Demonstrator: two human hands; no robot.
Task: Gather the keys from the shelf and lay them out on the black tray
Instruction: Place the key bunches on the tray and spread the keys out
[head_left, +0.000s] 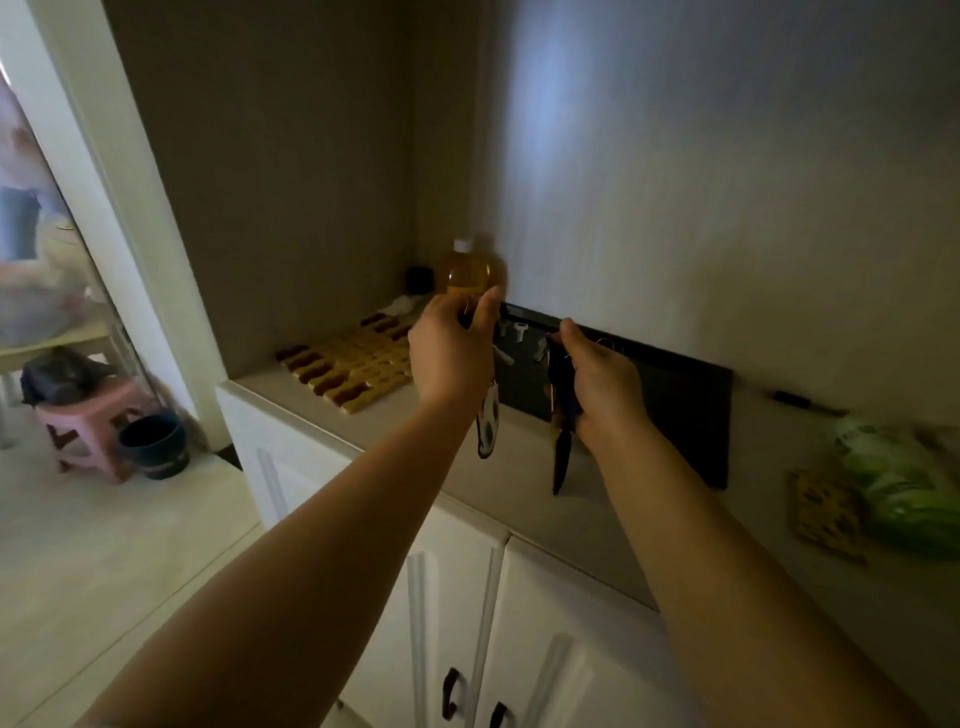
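The left hand (452, 348) pinches a key ring with a dangling charm (488, 423). The right hand (602, 379) grips dark keys (563, 415). Both hang over the black tray (675, 395), where 2 small keys (511, 332) lie. A loose pinch could drop them off the surface (509, 478).

No legible text, label or number anywhere (dim, blurred view)

Over the black tray (675, 395), the left hand (452, 353) pinches a keyring with a white-and-black fob (488, 423); the right hand (602, 379) grips dark keys (563, 441), possibly a car fob.
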